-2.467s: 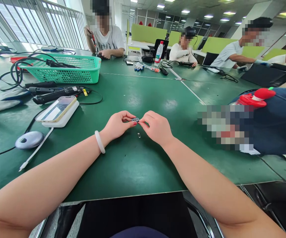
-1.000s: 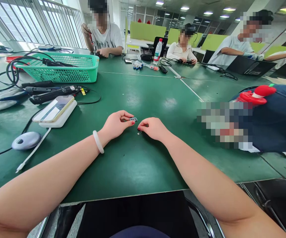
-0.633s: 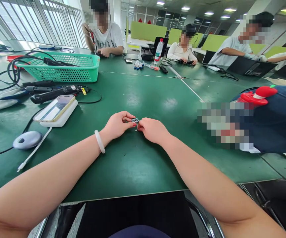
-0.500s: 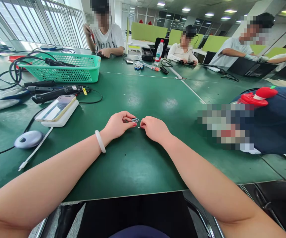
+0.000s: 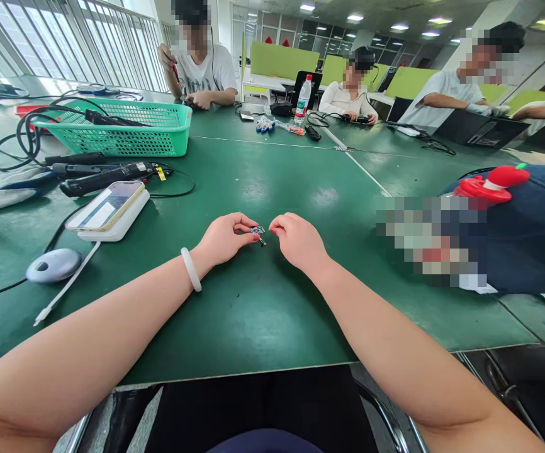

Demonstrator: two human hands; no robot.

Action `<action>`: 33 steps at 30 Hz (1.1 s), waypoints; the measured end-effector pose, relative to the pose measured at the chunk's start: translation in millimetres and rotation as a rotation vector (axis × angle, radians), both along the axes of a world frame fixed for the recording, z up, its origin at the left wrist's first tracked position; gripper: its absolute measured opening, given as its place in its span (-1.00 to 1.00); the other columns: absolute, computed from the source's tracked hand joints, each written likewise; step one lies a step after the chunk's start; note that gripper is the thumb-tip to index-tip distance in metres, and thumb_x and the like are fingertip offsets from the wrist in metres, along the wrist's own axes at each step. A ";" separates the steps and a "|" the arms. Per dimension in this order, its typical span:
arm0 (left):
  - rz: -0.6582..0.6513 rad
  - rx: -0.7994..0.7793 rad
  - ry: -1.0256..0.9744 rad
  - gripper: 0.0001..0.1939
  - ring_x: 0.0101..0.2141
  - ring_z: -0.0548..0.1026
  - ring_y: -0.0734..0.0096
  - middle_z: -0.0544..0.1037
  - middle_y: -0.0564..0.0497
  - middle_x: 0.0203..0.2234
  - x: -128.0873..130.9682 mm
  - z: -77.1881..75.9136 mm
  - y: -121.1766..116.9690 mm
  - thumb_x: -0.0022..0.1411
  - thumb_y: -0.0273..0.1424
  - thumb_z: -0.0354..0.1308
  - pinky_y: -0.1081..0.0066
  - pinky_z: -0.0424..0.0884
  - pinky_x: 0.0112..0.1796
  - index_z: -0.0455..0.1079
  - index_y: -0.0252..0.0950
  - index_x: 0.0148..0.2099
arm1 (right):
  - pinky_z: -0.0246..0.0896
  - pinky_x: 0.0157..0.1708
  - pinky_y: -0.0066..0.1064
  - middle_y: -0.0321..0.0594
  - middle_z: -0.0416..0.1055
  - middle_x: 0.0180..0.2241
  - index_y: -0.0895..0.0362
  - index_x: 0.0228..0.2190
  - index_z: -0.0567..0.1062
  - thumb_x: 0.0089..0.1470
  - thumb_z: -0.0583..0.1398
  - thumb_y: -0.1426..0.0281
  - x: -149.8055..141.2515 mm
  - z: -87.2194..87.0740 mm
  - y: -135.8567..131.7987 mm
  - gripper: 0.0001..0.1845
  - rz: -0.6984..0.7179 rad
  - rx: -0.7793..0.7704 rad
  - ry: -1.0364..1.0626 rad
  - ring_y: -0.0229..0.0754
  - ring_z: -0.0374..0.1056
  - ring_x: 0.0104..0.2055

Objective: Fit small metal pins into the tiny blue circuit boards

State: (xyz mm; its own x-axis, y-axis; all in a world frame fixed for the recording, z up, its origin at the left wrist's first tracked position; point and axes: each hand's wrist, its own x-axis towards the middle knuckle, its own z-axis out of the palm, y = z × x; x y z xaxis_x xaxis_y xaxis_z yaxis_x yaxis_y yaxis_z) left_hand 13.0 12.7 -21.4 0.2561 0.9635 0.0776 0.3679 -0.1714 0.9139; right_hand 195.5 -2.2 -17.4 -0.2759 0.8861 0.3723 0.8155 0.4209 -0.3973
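Between the thumb and fingers of my left hand (image 5: 225, 238) is a small dark circuit board (image 5: 257, 230) with light markings, held just over the green table. A tiny piece, part light and part dark (image 5: 262, 241), sticks out beside the left thumb tip; I cannot tell whether it is joined to the board. My right hand (image 5: 301, 239) is a short way to the right of the board, apart from it. Its thumb and fingers are drawn together in a pinch, and anything between them is too small to make out.
On the left lie a phone (image 5: 107, 206) on a white block, a grey mouse-like device (image 5: 54, 265), black handled tools (image 5: 107, 179) and a glove (image 5: 8, 189). A green basket (image 5: 126, 135) with cables stands behind. Dark cloth (image 5: 527, 233) covers the right side. Several people sit across the table.
My right fingers have moved up and slightly right, away from the tiny piece, which now shows beside my left thumb. My left hand still holds the board in nearly the same place.
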 end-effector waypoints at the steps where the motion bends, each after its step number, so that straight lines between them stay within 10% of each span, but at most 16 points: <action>1: 0.008 0.001 0.003 -0.69 -0.31 0.52 0.29 0.58 -0.03 -0.38 0.0 0.0 0.4 -0.07 -0.27 0.27 0.23 0.40 -0.20 0.43 -0.26 -0.24 | 0.12 -0.40 -0.44 -0.26 0.39 -0.33 0.09 -0.36 0.47 0.10 0.05 0.49 1.5 -1.2 1.5 -0.80 0.016 -0.027 -0.014 -0.26 0.30 -0.34; 33: 0.054 0.015 0.038 -0.69 -0.30 0.50 0.29 0.56 -0.04 -0.37 -0.1 -0.1 1.0 -0.07 -0.28 0.26 0.24 0.39 -0.20 0.43 -0.27 -0.23 | 0.14 -0.35 -0.44 -0.31 0.44 -0.30 0.00 -0.37 0.57 0.10 0.12 0.32 6.6 8.3 -1.5 -0.80 0.155 -0.173 -0.264 -0.27 0.33 -0.28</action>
State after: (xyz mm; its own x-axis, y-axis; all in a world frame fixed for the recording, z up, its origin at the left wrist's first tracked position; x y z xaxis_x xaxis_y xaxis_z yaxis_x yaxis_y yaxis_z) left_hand 12.8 13.7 -21.5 0.2071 0.9748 0.0830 0.4117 -0.1639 0.8964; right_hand 202.1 -3.6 -9.1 -0.4792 0.8698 0.1178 0.8311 0.4928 -0.2578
